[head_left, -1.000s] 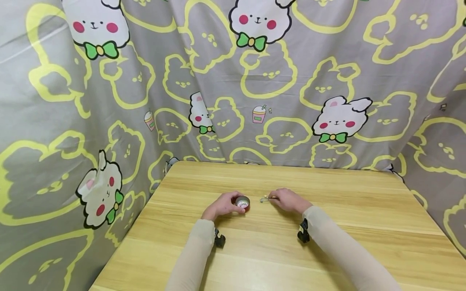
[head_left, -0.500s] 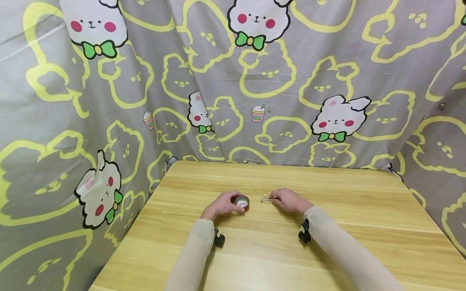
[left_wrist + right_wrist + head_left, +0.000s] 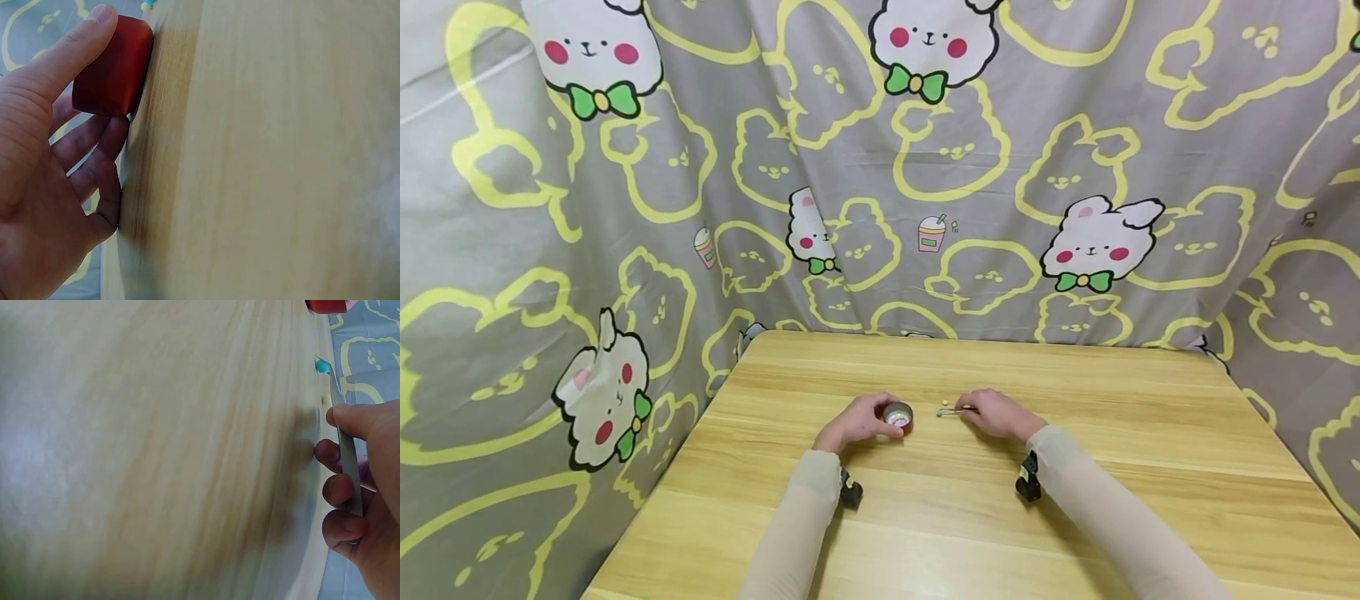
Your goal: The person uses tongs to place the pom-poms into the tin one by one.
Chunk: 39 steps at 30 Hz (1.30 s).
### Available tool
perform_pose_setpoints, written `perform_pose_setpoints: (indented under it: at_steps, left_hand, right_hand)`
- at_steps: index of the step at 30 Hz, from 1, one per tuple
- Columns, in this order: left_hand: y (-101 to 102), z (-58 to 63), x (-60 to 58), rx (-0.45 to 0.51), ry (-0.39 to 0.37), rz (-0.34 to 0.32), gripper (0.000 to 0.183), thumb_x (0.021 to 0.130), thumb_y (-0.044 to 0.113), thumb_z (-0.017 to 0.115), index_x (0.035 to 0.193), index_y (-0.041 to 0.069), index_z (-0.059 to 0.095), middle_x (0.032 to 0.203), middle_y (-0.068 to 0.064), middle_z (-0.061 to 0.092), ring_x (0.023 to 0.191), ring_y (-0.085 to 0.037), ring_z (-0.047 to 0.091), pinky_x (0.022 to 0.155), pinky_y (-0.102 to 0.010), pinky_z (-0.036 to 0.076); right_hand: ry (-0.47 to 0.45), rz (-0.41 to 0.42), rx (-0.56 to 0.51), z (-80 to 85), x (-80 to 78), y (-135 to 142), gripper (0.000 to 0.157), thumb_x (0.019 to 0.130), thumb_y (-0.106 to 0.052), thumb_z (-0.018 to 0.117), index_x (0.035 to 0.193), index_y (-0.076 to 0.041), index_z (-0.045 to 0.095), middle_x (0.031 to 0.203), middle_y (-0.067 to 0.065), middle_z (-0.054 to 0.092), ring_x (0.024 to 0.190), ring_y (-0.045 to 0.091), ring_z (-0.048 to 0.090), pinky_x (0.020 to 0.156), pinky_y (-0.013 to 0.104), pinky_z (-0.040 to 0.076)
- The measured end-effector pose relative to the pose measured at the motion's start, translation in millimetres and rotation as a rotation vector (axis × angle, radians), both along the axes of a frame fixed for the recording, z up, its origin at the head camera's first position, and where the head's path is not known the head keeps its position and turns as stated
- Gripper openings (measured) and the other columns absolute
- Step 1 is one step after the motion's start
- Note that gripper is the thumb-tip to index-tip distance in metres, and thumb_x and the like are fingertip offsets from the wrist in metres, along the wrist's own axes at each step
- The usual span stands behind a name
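My left hand (image 3: pixel 862 419) holds a small round red tin (image 3: pixel 898 418) on the table, thumb on the near side. In the left wrist view the red tin (image 3: pixel 115 67) shows its smooth side wall. From above, its top is uncovered and small pale bits show inside, too small to tell apart. My right hand (image 3: pixel 996 412) grips metal tweezers (image 3: pixel 349 464), fingers curled along the shanks. At the tweezer tips is a teal bead (image 3: pixel 322 366); whether they clamp it, I cannot tell. A small yellow bead (image 3: pixel 945 402) lies just behind the tips.
The wood-grain table (image 3: pixel 925 517) stretches out around both hands. Behind and beside it hangs a grey curtain (image 3: pixel 850 167) with cartoon prints. Each wrist carries a small black camera, such as the right wrist's camera (image 3: pixel 1027 477).
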<state>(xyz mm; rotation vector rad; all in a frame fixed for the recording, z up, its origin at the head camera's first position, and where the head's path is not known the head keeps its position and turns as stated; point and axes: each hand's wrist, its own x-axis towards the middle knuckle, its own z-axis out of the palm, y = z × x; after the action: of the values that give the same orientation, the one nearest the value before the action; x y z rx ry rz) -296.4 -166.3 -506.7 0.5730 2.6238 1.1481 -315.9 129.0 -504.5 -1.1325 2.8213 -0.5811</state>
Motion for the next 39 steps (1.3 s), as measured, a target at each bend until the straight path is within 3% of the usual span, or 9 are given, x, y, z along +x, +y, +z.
perform_pose_setpoints:
  at_steps: [19, 25, 34, 39]
  left_hand:
    - [0.5, -0.6, -0.4, 0.007, -0.003, -0.003, 0.05, 0.075, 0.026, 0.082, 0.119, 0.013, 0.061, 0.106, 0.002, 0.062, 0.098, -0.015, 0.056, 0.086, -0.034, 0.043]
    - [0.1, -2.3, -1.2, 0.004, -0.001, -0.002, 0.051, 0.075, 0.027, 0.082, 0.12, 0.014, 0.061, 0.106, 0.003, 0.062, 0.097, -0.014, 0.056, 0.086, -0.033, 0.043]
    - [0.3, -2.0, -0.9, 0.002, -0.005, -0.005, 0.052, 0.075, 0.027, 0.081, 0.12, 0.014, 0.061, 0.107, 0.003, 0.061, 0.098, -0.014, 0.056, 0.087, -0.034, 0.043]
    - [0.0, -0.9, -1.0, -0.001, -0.001, -0.007, 0.052, 0.075, 0.027, 0.081, 0.121, 0.014, 0.06, 0.107, 0.002, 0.062, 0.098, -0.014, 0.056, 0.087, -0.034, 0.043]
  right_hand:
    - [0.059, 0.031, -0.063, -7.6, -0.7, 8.0, 0.017, 0.096, -0.013, 0.055, 0.106, -0.007, 0.067, 0.099, 0.004, 0.067, 0.093, 0.024, 0.062, 0.083, 0.043, 0.048]
    - [0.083, 0.039, -0.081, -1.2, 2.1, 8.3, 0.017, 0.095, -0.011, 0.055, 0.107, -0.005, 0.067, 0.098, 0.006, 0.066, 0.092, 0.024, 0.062, 0.083, 0.043, 0.048]
    - [0.09, 0.036, -0.079, 9.7, 1.5, 3.4, 0.017, 0.096, -0.015, 0.055, 0.109, -0.011, 0.067, 0.091, -0.004, 0.061, 0.077, 0.009, 0.055, 0.07, 0.033, 0.046]
    - [0.116, 0.059, -0.079, 17.0, 3.4, -3.2, 0.017, 0.096, -0.015, 0.056, 0.108, -0.011, 0.067, 0.089, -0.005, 0.06, 0.076, 0.008, 0.055, 0.069, 0.032, 0.046]
